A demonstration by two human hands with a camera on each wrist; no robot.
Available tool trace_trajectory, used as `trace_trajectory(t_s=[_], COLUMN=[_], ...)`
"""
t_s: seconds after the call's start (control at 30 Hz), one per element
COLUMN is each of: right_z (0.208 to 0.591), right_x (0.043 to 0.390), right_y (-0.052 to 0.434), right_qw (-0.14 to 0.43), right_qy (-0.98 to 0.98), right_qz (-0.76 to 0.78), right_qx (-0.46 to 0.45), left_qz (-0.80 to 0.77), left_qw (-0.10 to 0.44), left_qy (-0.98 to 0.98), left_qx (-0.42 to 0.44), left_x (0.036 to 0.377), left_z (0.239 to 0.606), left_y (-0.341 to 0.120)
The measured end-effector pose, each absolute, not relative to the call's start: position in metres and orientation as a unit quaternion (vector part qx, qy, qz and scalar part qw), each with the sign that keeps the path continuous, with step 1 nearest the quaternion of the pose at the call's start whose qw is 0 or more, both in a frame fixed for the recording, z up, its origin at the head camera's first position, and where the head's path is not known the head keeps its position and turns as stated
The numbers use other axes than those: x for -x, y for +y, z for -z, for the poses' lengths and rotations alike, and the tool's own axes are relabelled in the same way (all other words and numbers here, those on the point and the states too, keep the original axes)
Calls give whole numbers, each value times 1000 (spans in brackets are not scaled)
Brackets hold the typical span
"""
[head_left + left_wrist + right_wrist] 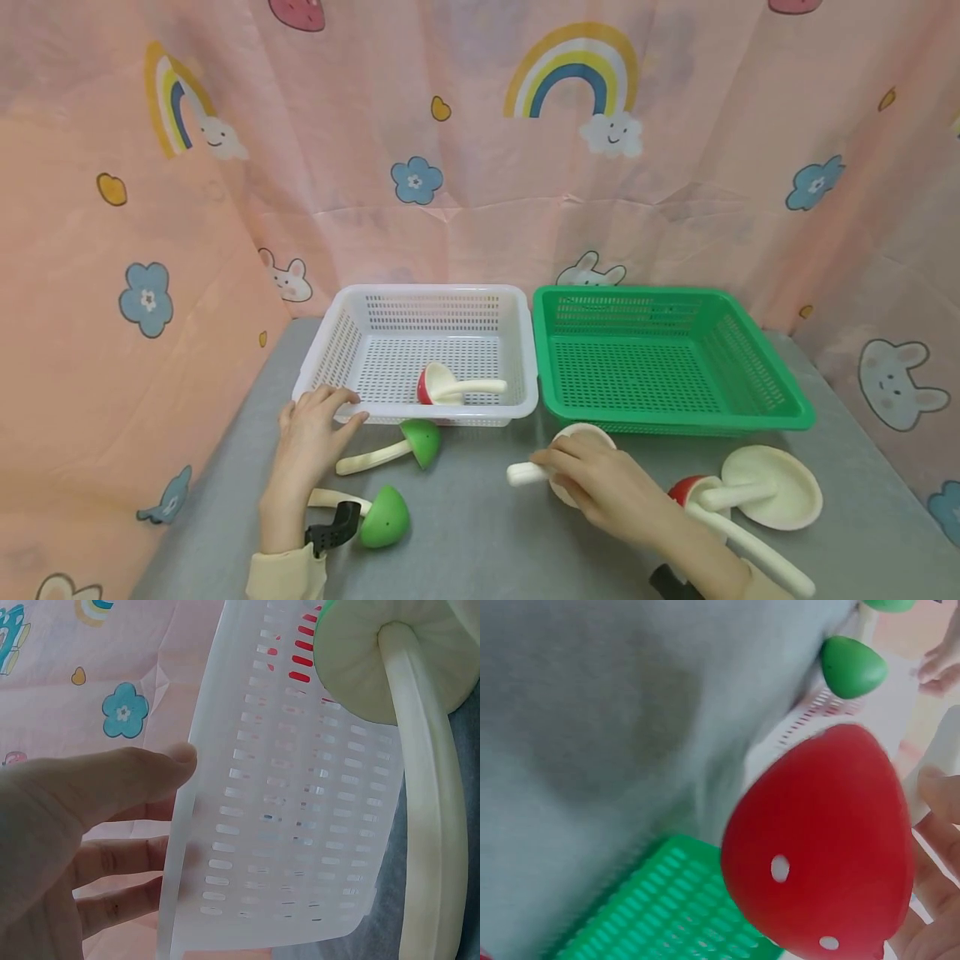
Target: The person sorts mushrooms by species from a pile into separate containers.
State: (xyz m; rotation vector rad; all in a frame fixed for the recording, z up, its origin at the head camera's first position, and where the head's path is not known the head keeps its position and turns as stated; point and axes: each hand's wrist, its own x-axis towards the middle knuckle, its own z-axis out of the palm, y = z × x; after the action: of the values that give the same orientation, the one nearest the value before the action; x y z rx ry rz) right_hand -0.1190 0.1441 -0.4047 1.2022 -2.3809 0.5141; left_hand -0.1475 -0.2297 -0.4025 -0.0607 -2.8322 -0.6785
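My left hand (311,437) holds the front rim of the white basket (525,367) near its left corner; the left wrist view shows the thumb outside and fingers behind the rim. In my right hand (600,487) is the stem of a toy mushroom, its red, white-dotted cap (821,847) clear in the right wrist view. That mushroom is above the table, in front of the green basket (776,392). Inside the white basket lies another red-capped mushroom (480,387). Two green-capped mushrooms, one farther back (422,442) and one nearer (385,517), lie by my left hand.
Right of my right forearm lie a red-capped mushroom (686,487) and another mushroom (795,492) with its cream underside up. Both baskets stand side by side on the grey table (480,517). A pink patterned curtain (480,225) hangs behind and at both sides.
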Motion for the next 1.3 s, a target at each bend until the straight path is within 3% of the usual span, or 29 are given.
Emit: trace_trajectory(t_s=[0.33,0.8,1.3], right_z=[377,336,331], right_x=[130,166,219], right_y=[130,118,92], right_qw=[193,83,35], right_qy=[-852,-862,-863], right_qz=[-198,-324,-376], right_qx=[-445,-380,-337], left_qz=[230,225,228], left_qw=[115,119,119], left_qy=[-966,-967,-966], left_qx=[18,22,20], left_x=[147,148,147], left_z=[403,401,400], left_y=[-230,-230,-228])
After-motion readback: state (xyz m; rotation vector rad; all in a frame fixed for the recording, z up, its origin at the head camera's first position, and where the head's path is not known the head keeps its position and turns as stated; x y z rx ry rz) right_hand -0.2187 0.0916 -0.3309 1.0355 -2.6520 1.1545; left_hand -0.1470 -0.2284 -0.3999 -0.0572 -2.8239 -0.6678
